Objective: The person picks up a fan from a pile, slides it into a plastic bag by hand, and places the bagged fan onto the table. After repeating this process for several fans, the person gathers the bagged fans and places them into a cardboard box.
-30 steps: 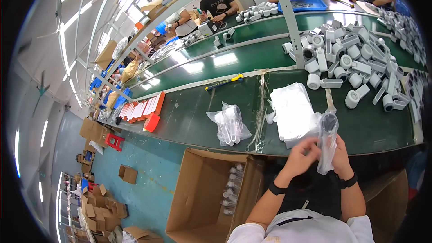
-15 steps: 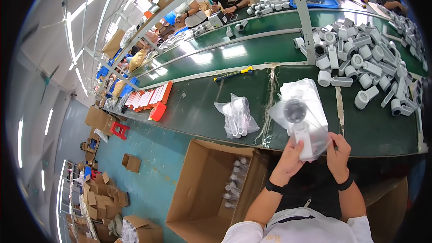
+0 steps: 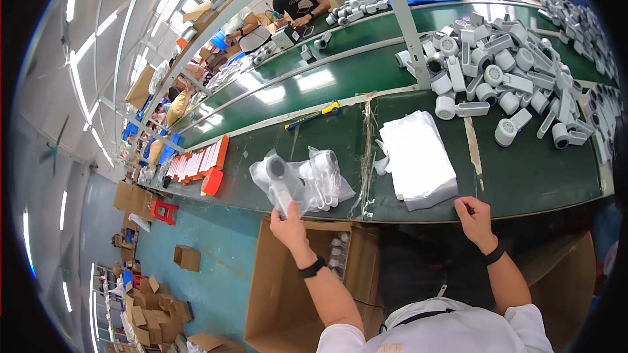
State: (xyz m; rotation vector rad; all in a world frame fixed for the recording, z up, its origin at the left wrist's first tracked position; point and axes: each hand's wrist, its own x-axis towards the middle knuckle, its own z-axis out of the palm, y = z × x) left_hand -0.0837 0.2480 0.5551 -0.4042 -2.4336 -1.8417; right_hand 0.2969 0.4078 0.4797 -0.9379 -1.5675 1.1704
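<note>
**Bagged white unit held at the table edge, over the carton**

We see the left hand closed around the lower end of a white handheld device in a clear plastic bag, the bagged device. Its round head points up and away from us. It sits right at the near edge of the green table, touching or just beside a small pile of bagged units; we cannot tell which. Directly below the hand is an open cardboard box on the floor side, with a few bagged pieces visible along its inner right wall.

The right hand holds nothing. Its fingers are curled loosely on the table edge, near the stack of flat plastic bags. Farther back on the right lies a heap of unbagged white devices. A yellow-handled tool lies well apart, near the table's far edge.

Risks, as we judge them:
- The grip is one-handed, on slick film, low on the handle. The unit could slide inside the bag or slip out of the fingers and fall hard into the box.
- The bag mouth is not clearly visible, so we cannot tell if it is sealed. If open, the device could drop out when tilted.
- The pile sits close to the edge; a nudge from the hand could push a bagged unit off the table.
- The right hand is near the bag stack; a careless sweep could scatter the loose bags.
</note>
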